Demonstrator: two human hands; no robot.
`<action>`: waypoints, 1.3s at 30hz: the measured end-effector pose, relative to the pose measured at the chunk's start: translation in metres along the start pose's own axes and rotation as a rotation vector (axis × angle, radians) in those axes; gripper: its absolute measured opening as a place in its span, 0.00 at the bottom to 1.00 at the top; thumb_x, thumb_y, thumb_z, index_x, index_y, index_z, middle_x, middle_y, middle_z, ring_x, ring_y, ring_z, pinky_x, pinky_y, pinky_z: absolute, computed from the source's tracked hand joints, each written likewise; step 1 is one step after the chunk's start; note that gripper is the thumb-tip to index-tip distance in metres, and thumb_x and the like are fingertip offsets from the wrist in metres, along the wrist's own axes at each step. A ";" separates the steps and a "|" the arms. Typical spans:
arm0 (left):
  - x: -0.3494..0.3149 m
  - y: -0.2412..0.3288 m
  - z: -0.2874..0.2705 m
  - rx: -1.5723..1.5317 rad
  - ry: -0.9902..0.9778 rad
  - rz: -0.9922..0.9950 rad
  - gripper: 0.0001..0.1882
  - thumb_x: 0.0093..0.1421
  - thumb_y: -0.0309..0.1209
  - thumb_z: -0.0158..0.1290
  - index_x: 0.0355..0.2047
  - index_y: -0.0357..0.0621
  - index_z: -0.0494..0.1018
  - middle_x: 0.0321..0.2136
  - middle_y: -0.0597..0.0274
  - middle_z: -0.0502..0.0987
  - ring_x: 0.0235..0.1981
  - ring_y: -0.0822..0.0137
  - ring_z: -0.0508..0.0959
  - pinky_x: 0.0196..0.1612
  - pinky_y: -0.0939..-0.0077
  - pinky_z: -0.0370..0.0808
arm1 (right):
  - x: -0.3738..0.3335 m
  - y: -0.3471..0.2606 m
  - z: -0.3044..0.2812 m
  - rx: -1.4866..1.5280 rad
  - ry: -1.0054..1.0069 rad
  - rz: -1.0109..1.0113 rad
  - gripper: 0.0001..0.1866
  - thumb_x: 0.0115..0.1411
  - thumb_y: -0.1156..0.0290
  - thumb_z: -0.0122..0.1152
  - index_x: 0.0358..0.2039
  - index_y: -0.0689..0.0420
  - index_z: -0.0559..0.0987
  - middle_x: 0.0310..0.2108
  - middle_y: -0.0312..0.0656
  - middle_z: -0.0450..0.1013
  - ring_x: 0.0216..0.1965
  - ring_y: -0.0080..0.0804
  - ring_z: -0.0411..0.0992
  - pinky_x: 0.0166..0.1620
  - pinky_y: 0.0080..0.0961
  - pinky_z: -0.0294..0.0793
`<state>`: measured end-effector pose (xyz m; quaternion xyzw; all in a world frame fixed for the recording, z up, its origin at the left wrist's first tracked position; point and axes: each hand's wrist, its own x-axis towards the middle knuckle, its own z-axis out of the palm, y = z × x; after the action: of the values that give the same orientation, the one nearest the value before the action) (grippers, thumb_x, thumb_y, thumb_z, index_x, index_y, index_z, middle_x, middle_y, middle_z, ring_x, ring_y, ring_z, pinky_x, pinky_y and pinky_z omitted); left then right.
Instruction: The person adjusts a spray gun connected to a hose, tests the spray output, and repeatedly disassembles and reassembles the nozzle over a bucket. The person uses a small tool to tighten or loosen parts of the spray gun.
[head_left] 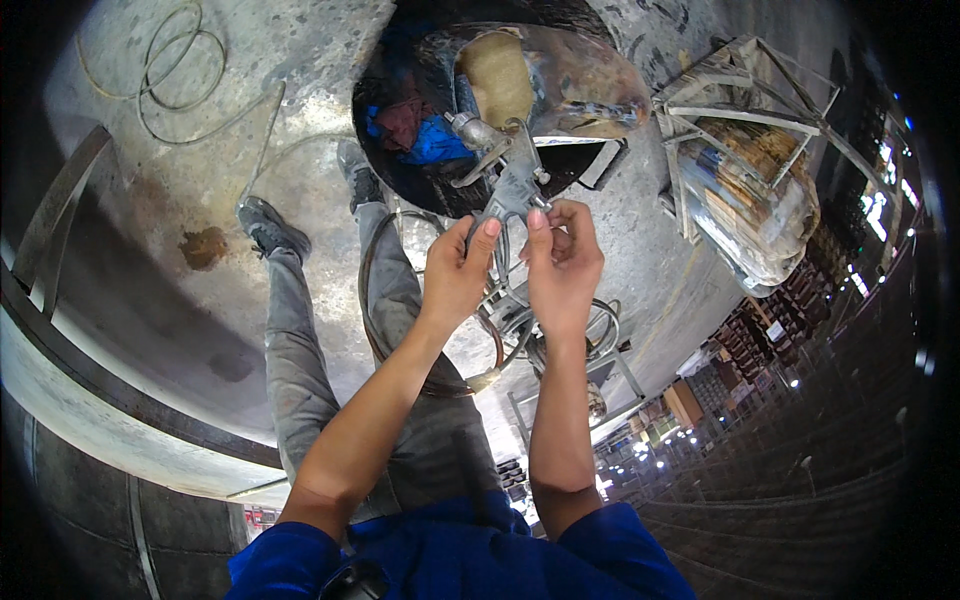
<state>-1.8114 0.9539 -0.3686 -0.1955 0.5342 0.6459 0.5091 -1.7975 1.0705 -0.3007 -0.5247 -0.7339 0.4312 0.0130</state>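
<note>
A grey metal spray gun is held between my two hands, over the near edge of a dark open container. My left hand is closed round the lower left side of its handle, with the thumb on top. On the other side my right hand pinches a small fitting at the gun's lower right, its fingers curled. The round metal head of the gun points up and left, away from me. Hoses hang in loops below and behind my hands. What my fingertips cover is hidden.
In the dark container lie a blue cloth, a dark red rag and a tan-topped vessel. A metal frame with a wrapped bundle stands at right. A thin hose coils on the stained floor. A curved metal rim runs at left.
</note>
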 end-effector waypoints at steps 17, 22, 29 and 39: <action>-0.004 -0.006 0.000 0.015 0.049 0.033 0.26 0.75 0.51 0.57 0.30 0.39 0.74 0.19 0.73 0.69 0.21 0.80 0.64 0.22 0.76 0.60 | 0.004 0.001 0.004 -0.117 -0.066 0.053 0.21 0.78 0.60 0.56 0.33 0.65 0.78 0.20 0.40 0.74 0.23 0.24 0.70 0.28 0.30 0.69; -0.005 -0.005 -0.001 0.018 0.042 0.004 0.27 0.75 0.51 0.57 0.28 0.40 0.72 0.19 0.73 0.68 0.22 0.80 0.64 0.23 0.76 0.60 | -0.001 -0.004 0.013 -0.027 0.036 -0.016 0.21 0.77 0.59 0.57 0.33 0.65 0.79 0.19 0.38 0.75 0.22 0.24 0.72 0.27 0.29 0.68; -0.005 -0.004 -0.005 0.002 0.024 0.014 0.28 0.75 0.52 0.56 0.27 0.40 0.72 0.17 0.71 0.68 0.21 0.79 0.65 0.23 0.75 0.62 | 0.005 -0.013 0.007 -0.176 0.008 -0.010 0.31 0.78 0.53 0.53 0.23 0.64 0.77 0.16 0.41 0.71 0.20 0.25 0.71 0.28 0.31 0.69; -0.011 -0.003 -0.009 0.031 0.032 -0.018 0.28 0.75 0.52 0.56 0.27 0.41 0.71 0.17 0.71 0.69 0.20 0.78 0.66 0.23 0.75 0.62 | 0.006 -0.010 0.005 -0.335 -0.117 0.078 0.23 0.77 0.58 0.56 0.30 0.64 0.79 0.18 0.53 0.71 0.20 0.39 0.70 0.27 0.41 0.66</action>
<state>-1.8075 0.9404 -0.3642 -0.2028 0.5503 0.6297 0.5094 -1.8100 1.0709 -0.3001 -0.5217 -0.7740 0.3327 -0.1343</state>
